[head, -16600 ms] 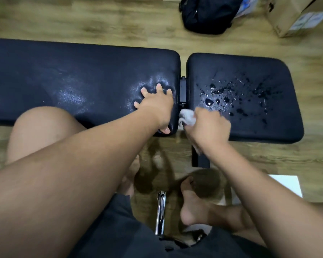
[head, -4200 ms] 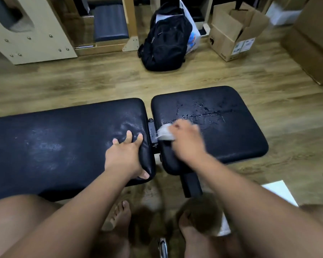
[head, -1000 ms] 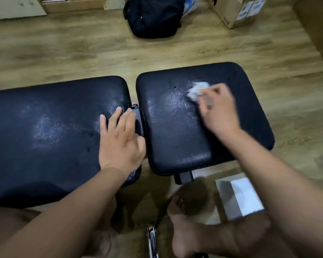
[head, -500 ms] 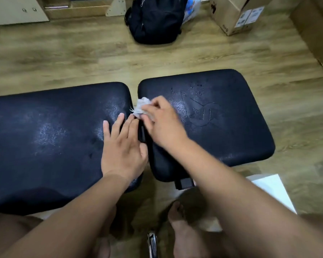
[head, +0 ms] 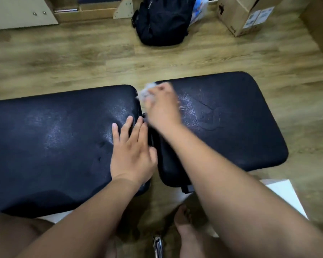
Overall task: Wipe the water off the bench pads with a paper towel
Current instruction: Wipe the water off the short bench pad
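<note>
Wiping: right hand [head: 161, 105] drags a crumpled paper towel [head: 145, 91] along the far inner corner of the short pad [head: 231, 127], next to the gap between the two pads.
Right hand state: fingers curled and pinched shut around the wad; motion blur hides the exact finger placement.
Paper towel: white, bunched small, protruding from the fingertips, touching the short pad's edge at the gap.
Left hand [head: 132, 151]: flat, fingers spread slightly, palm down on the near inner end of the long pad [head: 54, 142]; holds nothing, apparently bracing.
Short pad: no standing drops visible; a thin sheen and faint curved smear marks near its middle.
Long pad: dull damp-looking glare patches across the middle and toward the gap; no beads visible; a few small dark marks near the left hand, nature unclear.
Progress, judged: bulk water appears gone from both pads; late stage.
Remaining, judged: residual film on the short pad, the edges at the gap, perhaps a last pass over the long pad.
Surroundings: wood floor [head: 82, 58]; black backpack [head: 162, 21] and cardboard box [head: 244, 13] well beyond the pads.
</note>
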Tool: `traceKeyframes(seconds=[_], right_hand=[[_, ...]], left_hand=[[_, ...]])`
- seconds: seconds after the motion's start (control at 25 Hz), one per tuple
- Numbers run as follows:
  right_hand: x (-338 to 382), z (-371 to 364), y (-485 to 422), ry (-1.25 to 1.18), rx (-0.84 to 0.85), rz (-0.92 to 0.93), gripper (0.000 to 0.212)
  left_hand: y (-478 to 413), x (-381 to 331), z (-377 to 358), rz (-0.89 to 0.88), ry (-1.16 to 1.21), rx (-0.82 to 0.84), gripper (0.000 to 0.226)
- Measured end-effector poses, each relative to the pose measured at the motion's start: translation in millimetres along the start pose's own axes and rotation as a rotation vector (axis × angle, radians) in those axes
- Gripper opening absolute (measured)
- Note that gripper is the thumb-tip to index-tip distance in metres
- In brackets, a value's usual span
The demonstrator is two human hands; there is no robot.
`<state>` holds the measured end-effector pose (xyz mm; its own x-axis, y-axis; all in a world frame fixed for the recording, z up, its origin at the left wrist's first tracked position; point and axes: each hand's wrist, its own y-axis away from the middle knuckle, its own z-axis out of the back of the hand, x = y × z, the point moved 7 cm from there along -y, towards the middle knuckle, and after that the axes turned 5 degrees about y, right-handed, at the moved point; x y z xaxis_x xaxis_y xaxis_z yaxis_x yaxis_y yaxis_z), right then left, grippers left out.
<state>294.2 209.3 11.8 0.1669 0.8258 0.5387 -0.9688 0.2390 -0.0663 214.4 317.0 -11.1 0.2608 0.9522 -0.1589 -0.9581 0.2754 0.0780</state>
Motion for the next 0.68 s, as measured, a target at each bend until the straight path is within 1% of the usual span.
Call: traceKeyframes(seconds=[0.04,0.08,0.12,0.16,0.2,0.24,0.32,0.36,0.4,0.44,0.48,0.52,0.6,0.64,0.68], right_hand=[[24.6,-14.3,4.3,0.012,0.09,0.144,0.023],[27.0,-7.5,1.1,0.009,0.11,0.233,0.024],[6.5,10.1,-11.8,0.041,0.053,0.272,0.025],[-27.3,34.7,-25.5,0.112,-0.019,0.253,0.026],[-70.7,64.8,-39.9,0.191,-0.074,0.142,0.028],[-119.0,94.1,-52.5,0.243,-0.094,-0.024,0.029],[-192.7,136.8,-64.2,0.225,-0.139,-0.342,0.027],[-206.8,140.0,-66.5,0.216,-0.164,-0.434,0.028],[-201.7,131.4,-68.1,0.251,-0.177,-0.453,0.031],[-180.3,114.8,-67.9,0.274,-0.18,-0.422,0.034],[-144.7,92.7,-65.5,0.27,-0.173,-0.317,0.036],[-102.8,63.9,-59.7,0.245,-0.132,-0.204,0.037],[-19.5,6.9,-34.8,0.169,-0.018,0.025,0.034],[13.8,-16.1,-20.6,0.159,0.068,0.128,0.032],[32.2,-29.0,-11.4,0.139,0.129,0.231,0.029]], left_hand=[[1.0,0.2,0.1,-0.001,0.005,-0.002,0.073],[2.2,-0.3,0.4,-0.001,0.015,-0.005,0.073],[2.1,-0.4,1.4,0.002,0.03,-0.01,0.073],[1.9,-0.6,2.5,0.006,0.046,-0.019,0.073],[1.8,-0.9,3.2,0.008,0.061,-0.027,0.072],[2.0,-0.7,3.0,0.008,0.073,-0.031,0.071],[0.3,0.7,3.5,0.01,0.074,-0.044,0.07],[-0.3,0.5,3.1,0.008,0.069,-0.043,0.07],[-0.5,-0.1,2.0,0.007,0.067,-0.035,0.069],[-0.8,0.1,1.6,0.01,0.067,-0.03,0.07],[-1.1,0.4,1.6,0.016,0.068,-0.029,0.07],[-1.4,1.0,2.0,0.021,0.065,-0.03,0.07],[-0.3,0.1,3.5,0.013,0.05,-0.042,0.07],[0.3,-0.4,4.7,0.006,0.052,-0.055,0.07],[-0.1,-1.2,5.1,-0.003,0.056,-0.066,0.069]])
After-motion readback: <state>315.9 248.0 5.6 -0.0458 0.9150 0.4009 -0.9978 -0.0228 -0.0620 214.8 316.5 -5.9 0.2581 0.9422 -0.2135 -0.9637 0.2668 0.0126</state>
